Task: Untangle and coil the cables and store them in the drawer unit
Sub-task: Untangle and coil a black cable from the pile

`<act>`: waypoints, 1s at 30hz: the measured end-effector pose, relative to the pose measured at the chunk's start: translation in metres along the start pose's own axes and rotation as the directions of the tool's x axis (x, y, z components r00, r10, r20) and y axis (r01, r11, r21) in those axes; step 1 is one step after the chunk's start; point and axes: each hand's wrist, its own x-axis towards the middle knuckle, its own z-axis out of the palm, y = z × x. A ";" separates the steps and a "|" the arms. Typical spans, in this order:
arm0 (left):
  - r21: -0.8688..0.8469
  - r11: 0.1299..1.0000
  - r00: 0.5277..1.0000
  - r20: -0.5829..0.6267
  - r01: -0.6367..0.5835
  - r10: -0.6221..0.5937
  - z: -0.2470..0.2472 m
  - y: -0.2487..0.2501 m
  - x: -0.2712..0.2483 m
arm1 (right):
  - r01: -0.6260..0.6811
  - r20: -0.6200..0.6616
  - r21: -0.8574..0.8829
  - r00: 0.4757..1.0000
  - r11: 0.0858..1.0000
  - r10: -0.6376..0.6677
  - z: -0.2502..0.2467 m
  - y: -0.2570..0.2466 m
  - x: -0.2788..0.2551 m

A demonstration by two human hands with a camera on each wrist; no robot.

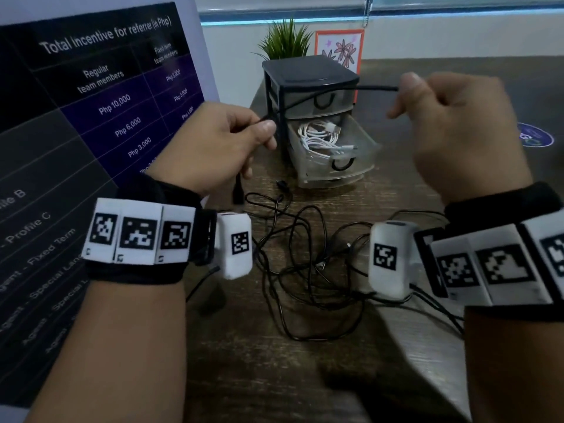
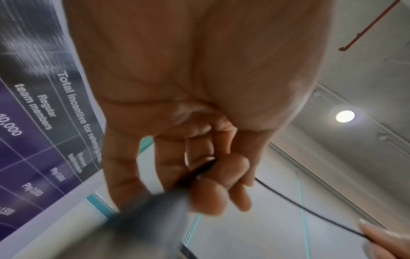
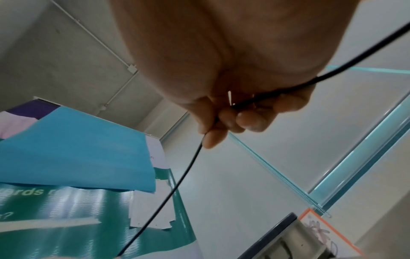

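Cable in my hands [image 1: 329,93]: black, plain.
Tangle on my table [image 1: 305,270]: black.
Stored cables [image 1: 317,137]: white.
Drawer unit [image 1: 308,87]: black frame, clear drawers (black handles).
Table [image 1: 274,377]: dark brown wood grain.
Poster [image 1: 91,117]: black and purple grid, white text.
My wristbands [image 1: 139,235]: white, black square codes.
Plant [image 1: 285,41]: green.
Picture [image 1: 338,47]: orange border, pink flowers.

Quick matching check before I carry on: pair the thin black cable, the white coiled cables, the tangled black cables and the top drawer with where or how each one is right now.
Things:
1. thin black cable
2. white coiled cables
3. tangled black cables
4. top drawer of the small black-framed drawer unit

States:
A. closed
B. loose on the brown wooden table
C. stretched between left hand and right hand
D. inside the open clear drawer

Pairs: 1-C, 2-D, 3-B, 4-A
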 end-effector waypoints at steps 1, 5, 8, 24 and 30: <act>-0.006 1.000 1.000 -0.019 0.011 -0.011 -0.002 -0.001 0.000 | -0.012 -0.034 -0.032 0.999 0.999 0.011 -0.003 0.004 0.002; -0.023 0.998 0.998 -0.041 -0.051 0.050 0.000 0.007 -0.001 | 0.020 0.033 -0.056 0.999 0.998 -0.018 -0.004 0.003 -0.001; -0.011 0.990 0.990 -0.017 -0.142 0.142 0.008 0.015 -0.002 | 0.124 0.115 0.077 0.984 0.989 -0.133 0.004 -0.018 -0.006; -0.163 0.963 0.976 -0.057 -0.216 0.209 0.019 0.031 -0.007 | 0.094 0.034 0.096 0.995 0.991 -0.097 0.004 -0.014 -0.005; -0.407 0.903 0.990 -0.038 -0.138 0.135 0.020 0.031 -0.008 | 0.114 0.143 0.190 0.979 0.975 -0.143 0.005 -0.015 -0.006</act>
